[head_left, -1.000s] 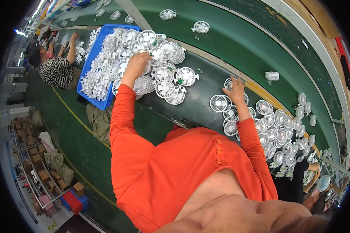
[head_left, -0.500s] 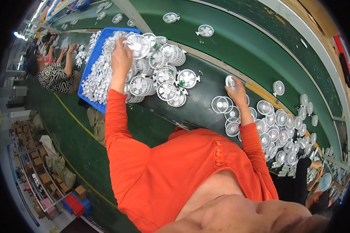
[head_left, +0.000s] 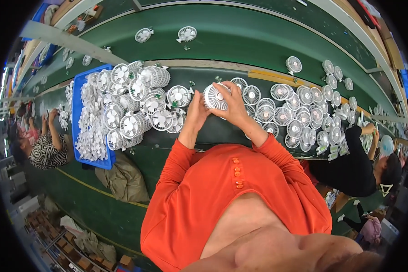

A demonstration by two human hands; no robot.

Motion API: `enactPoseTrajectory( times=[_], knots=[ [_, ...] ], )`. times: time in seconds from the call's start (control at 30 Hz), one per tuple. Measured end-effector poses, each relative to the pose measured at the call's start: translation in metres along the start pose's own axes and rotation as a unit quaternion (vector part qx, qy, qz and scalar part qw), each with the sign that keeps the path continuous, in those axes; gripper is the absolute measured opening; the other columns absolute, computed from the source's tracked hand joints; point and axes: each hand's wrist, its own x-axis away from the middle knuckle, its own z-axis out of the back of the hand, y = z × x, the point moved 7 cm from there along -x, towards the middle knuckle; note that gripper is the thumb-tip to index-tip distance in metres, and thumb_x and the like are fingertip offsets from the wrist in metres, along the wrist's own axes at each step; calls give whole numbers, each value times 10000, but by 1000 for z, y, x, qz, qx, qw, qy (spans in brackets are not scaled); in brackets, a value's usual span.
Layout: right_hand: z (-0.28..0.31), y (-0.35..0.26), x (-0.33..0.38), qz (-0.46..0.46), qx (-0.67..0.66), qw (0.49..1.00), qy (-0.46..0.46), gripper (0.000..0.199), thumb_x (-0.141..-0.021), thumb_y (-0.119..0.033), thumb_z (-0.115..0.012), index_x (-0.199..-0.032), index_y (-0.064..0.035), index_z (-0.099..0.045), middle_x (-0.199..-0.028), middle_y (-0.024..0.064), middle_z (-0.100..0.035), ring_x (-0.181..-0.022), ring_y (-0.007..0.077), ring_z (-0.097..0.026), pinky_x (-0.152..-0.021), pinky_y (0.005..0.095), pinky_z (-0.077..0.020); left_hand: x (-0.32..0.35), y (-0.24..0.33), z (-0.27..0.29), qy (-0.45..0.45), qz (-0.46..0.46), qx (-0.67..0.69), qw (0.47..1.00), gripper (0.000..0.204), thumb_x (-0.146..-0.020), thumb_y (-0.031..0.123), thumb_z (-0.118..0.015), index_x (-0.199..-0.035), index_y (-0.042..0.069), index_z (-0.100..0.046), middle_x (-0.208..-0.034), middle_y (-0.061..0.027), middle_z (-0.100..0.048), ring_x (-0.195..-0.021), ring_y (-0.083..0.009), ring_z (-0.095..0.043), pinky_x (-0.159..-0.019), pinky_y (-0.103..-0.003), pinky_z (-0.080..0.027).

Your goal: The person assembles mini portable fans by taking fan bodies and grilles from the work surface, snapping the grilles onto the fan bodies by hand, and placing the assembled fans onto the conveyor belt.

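Observation:
A round white fan head [head_left: 215,98] with a ribbed grille is held between both hands above the dark worktop. My left hand [head_left: 195,112] is closed on its left edge, the fingers pointing away from me. My right hand [head_left: 235,108] grips it from the right, its fingers curled over the top of the rim. Just left of the hands lies an open fan housing [head_left: 179,96] showing its blades, beside stacked white housings [head_left: 132,125]. Right of them spreads a pile of round white grille covers [head_left: 283,116].
A blue bin [head_left: 78,90] full of loose white fan blades stands at the left. Beyond the worktop runs a green conveyor belt [head_left: 240,34] with a few fans on it. A metal post [head_left: 72,43] slants across the far left. Co-workers sit left and right.
My left hand has come from the stacked housings to the middle, and my right hand has brought a round cover in from the right. Both now meet on one fan. The view has shifted.

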Motion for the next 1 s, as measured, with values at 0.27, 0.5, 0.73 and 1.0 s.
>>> enactPoseTrajectory(
  times=[0.27, 0.5, 0.73, 1.0],
  knots=[
    [-11, 4, 14, 40, 18, 996, -74, 744, -746, -351, -666, -1386, -123, -361, -1368, 186, -337, -1244, 384, -344, -1017, 474, -309, -6, -20, -23, -77, 69, 166, 981, 388, -952, 379, -386, -1125, 81, -565, -1057, -54, -633, -968, -201, -604, -854, -368, -484],
    [-29, 19, 11, -51, -208, 977, -23, 594, -905, -265, -473, -1413, -35, -267, -1411, 198, -319, -1299, 321, -340, -1062, 376, -280, 13, 0, -42, 104, -255, -148, 950, 468, -996, 375, -324, -1321, 40, -340, -1225, -102, -448, -1083, -187, -471, -925, -308, -390],
    [-44, 56, -13, -143, -343, 928, -11, 481, -962, -301, -420, -1358, -36, -355, -1241, 127, -501, -1136, 197, -492, -959, 306, -386, -12, 17, -54, 117, -311, -315, 889, 440, -1001, 319, -316, -1319, 16, -347, -1236, -131, -431, -1099, -194, -450, -943, -316, -367],
    [51, 164, -54, -128, 162, 967, 150, 627, -770, -313, -699, -1293, -63, -460, -1320, 254, -414, -1206, 423, -387, -1006, 475, -326, -147, 27, 0, 84, -169, -410, 892, 508, -968, 352, -425, -1282, -47, -399, -1173, -194, -525, -1012, -262, -565, -853, -340, -470]
  ],
)
